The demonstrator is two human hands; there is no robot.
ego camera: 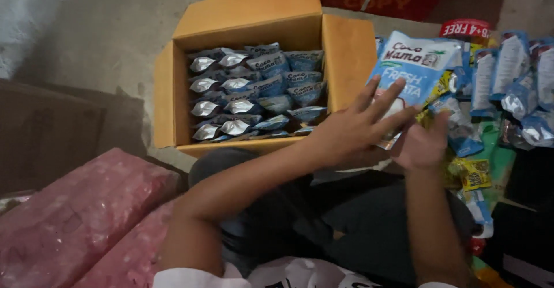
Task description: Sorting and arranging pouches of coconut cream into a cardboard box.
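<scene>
Left hand (353, 128) spread flat, fingers fanned over the front of a blue-and-white pouch (414, 69); right hand (423, 145) cupped under its lower edge, grip hidden. Pouch upright, long axis vertical, just right of the open cardboard box (254, 20), nearer the left hand.
</scene>
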